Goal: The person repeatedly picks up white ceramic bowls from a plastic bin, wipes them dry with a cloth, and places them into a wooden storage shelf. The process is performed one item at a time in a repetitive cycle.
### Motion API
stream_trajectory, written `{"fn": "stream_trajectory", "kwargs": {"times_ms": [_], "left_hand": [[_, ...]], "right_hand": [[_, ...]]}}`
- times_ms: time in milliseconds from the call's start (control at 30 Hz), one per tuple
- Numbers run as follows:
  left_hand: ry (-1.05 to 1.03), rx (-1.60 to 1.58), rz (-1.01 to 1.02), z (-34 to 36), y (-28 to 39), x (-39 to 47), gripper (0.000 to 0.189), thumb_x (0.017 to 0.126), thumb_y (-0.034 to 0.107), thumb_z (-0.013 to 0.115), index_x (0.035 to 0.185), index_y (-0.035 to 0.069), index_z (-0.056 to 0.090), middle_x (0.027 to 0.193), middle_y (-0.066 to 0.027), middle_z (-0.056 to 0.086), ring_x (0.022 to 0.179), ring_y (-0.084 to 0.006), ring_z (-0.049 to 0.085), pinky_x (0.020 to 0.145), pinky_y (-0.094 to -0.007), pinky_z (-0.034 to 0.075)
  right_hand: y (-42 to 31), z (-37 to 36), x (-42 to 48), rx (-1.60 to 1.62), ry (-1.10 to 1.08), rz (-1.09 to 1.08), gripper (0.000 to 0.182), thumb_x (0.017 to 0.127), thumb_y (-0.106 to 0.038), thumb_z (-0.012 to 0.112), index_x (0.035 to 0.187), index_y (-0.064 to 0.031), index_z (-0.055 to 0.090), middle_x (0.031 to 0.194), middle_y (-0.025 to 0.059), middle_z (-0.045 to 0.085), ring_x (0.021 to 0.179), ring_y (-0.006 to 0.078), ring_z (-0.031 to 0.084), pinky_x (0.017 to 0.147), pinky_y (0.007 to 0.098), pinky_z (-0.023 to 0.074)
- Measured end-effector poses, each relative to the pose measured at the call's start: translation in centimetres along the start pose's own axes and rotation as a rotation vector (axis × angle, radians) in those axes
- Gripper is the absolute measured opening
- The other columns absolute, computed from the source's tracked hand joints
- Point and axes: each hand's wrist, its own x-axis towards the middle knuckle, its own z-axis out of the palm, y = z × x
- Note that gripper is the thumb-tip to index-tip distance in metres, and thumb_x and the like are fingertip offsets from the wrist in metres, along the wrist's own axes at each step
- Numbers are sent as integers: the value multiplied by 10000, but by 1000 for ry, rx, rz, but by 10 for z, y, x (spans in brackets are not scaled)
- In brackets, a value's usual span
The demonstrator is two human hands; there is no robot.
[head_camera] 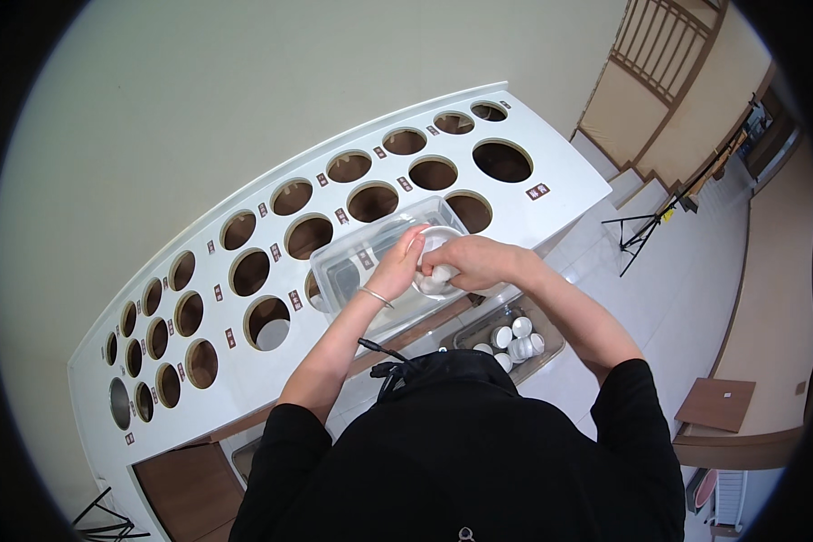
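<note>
A round white bowl (439, 235) is tilted in front of me, over a clear plastic storage box (387, 223). My left hand (398, 263) grips the bowl's rim from the left, thumb over the edge. Inside the bowl, the bent fingers of my right hand (477, 260) press on a white crumpled wad (437, 280) that looks like cloth or tissue. Its exact kind is hard to make out, and my fingers hide part of it. The clear box rests on the white counter (549, 179), covering some of its round cut-outs.
Rows of round holes (503, 160) with small labels run along the counter. Below its front edge, a translucent tub (549, 349) holds several white round containers (522, 327). A black tripod (640, 234) stands on the tiled floor (576, 251). A cable (383, 349) lies near my chest.
</note>
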Motion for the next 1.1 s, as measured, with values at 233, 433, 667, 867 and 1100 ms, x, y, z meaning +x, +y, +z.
{"fn": "stream_trajectory", "kwargs": {"times_ms": [233,433,667,867,1100], "left_hand": [[128,304,199,9,1,-1,391,1011,320,319,1314,108,447,1223,-182,560,1099,-325,567,939,-372,417],[138,205,123,1,8,1,382,1006,325,328,1311,131,451,1070,-176,609,1012,-283,590,883,-346,432],[172,190,219,-9,-4,9,389,1007,345,328,1301,125,454,1122,-174,597,1043,-308,581,911,-348,425],[129,239,207,-17,4,11,381,1007,338,325,1300,134,455,1140,-185,596,1067,-343,572,919,-366,425],[124,363,229,-32,20,4,368,995,293,348,1306,126,450,1165,-188,581,1063,-341,575,909,-385,435]], "right_hand": [[-26,-3,1,-642,-181,323,297,697,-76,620,992,-104,590,884,79,633,897,263,617,811,442,454],[-15,15,-6,-534,596,-77,235,688,-14,593,905,-97,561,951,58,564,1053,238,490,935,390,365],[-33,-11,-24,87,513,-115,409,633,13,719,985,-72,530,938,79,550,1005,298,494,815,380,440],[-22,-33,-26,-116,286,58,366,720,-115,746,1010,-65,528,910,108,543,901,312,541,790,380,455],[-53,-81,-29,-29,44,-121,340,720,-66,727,1009,-27,551,968,111,558,887,306,579,799,373,468]]}}
